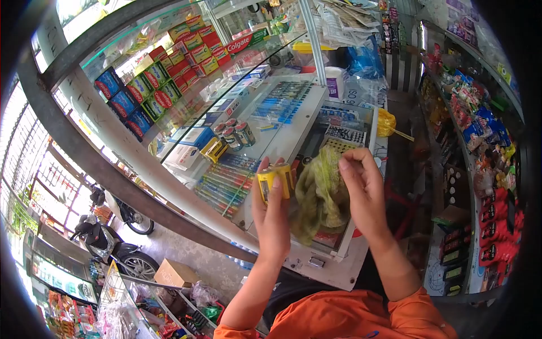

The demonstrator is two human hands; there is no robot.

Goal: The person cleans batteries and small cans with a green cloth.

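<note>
My left hand (273,221) is closed around a yellow pack of what look like thick batteries (275,181), upright above the counter. My right hand (364,189) pinches the upper edge of a crumpled yellow-green cloth (317,192), which hangs over an open drawer (370,121). Beyond my left hand, on the glass shelf, another yellow battery pack (213,150) lies beside several small cylindrical cans (231,137). Rows of pens (223,186) rest to the left of that hand. The cloth hides part of the drawer's contents.
Stacked toothpaste boxes (161,85) fill the glass case at left. A metal frame bar (135,164) crosses in front of it. Shelves of packaged goods (485,130) line the right side. A yellow bag (385,122) hangs by the drawer. A motorbike (113,243) stands beyond the counter.
</note>
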